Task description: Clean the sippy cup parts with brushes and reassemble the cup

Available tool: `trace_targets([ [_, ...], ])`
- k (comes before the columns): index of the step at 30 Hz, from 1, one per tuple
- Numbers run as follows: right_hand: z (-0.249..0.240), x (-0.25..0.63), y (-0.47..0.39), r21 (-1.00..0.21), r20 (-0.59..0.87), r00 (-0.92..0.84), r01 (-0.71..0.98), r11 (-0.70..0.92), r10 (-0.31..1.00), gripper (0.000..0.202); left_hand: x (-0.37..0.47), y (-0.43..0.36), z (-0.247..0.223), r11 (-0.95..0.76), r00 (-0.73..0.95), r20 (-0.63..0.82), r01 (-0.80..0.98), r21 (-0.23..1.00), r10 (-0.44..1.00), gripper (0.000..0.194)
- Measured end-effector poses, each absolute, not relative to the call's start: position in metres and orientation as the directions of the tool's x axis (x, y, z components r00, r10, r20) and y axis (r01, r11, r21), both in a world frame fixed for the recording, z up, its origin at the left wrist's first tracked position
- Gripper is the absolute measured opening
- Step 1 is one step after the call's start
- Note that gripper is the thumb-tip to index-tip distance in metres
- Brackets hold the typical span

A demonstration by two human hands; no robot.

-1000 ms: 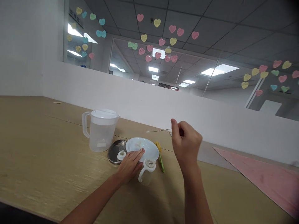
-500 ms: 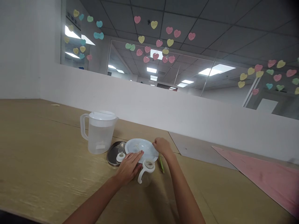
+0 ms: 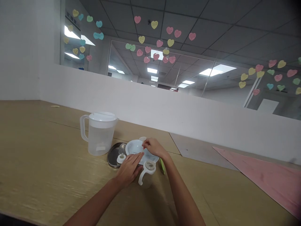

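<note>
Nearest to me, the left hand (image 3: 129, 169) lies flat with its fingers spread on the near rim of the white plate (image 3: 134, 147), gripping nothing – it looks to be there to steady the plate on the wooden table (image 3: 47, 175). Just beside it stands the small clear bottle with handles (image 3: 147, 172), open at the top. Over the plate the right hand (image 3: 154, 148) pinches a small pale round piece (image 3: 142, 138) between its fingertips, held just above the plate's far edge; a second ago that hand was up in the air with a thin wire-like brush, and half a second ago it was down at the plate's right side. A green tool (image 3: 162, 165) lies right of the plate. Left of it sits a steel lid (image 3: 113, 155) with small bottle parts – and beyond, the lidded water pitcher (image 3: 100, 133)
</note>
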State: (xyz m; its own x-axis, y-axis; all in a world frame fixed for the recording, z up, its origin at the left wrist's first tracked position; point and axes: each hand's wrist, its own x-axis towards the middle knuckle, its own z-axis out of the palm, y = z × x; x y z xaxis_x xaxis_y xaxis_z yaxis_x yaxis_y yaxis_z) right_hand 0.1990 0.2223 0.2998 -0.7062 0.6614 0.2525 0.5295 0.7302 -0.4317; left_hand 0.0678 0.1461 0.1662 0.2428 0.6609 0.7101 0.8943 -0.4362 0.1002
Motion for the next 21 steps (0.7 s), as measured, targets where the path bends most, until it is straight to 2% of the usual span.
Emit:
trace_targets([
  [11,0.296,0.196,0.235,-0.546,0.342,-0.607,0.492,0.678,0.717,0.02,0.067,0.146,0.165,-0.458,0.23,0.722,0.879,0.133,0.652,0.054],
  [21,0.304,0.2,0.232,-0.582,0.296,-0.573,0.526,0.62,0.764,0.02,0.067,0.145,0.164,-0.442,0.193,0.757,0.886,0.138,0.624,0.062],
])
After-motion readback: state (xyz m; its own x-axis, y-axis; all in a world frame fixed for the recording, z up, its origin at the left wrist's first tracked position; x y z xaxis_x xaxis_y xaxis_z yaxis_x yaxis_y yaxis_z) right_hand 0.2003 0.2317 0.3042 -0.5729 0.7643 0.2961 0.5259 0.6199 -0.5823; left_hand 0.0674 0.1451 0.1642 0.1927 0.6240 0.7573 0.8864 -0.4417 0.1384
